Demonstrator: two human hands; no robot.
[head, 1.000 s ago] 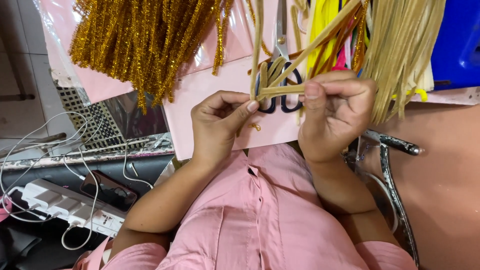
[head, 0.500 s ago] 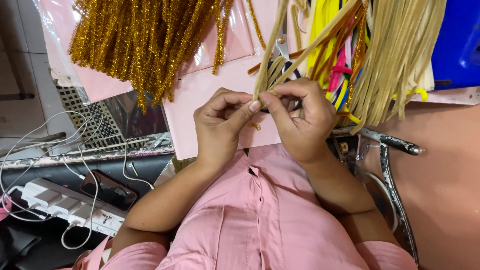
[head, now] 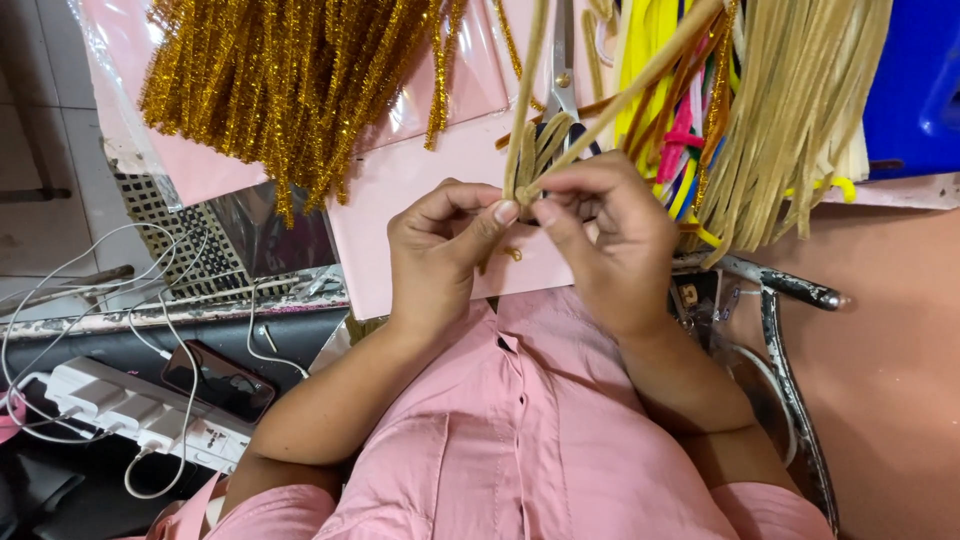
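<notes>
While both hands pinch the beige stems (head: 527, 150) at their crossing, the twist is held only by fingertip pressure. Left hand (head: 440, 250) and right hand (head: 610, 235) are each closed on the stems, thumbs almost touching, above the pink sheet (head: 420, 190). If either pinch eases, the springy stems probably unwind. Their long free ends reach far into the coloured bundle (head: 690, 120), just over the scissors (head: 562, 70), and may snag there.

Beige pipe cleaners (head: 528, 150), fuzzy, crossed and twisted (fingertip-pinched), ends upward
</notes>
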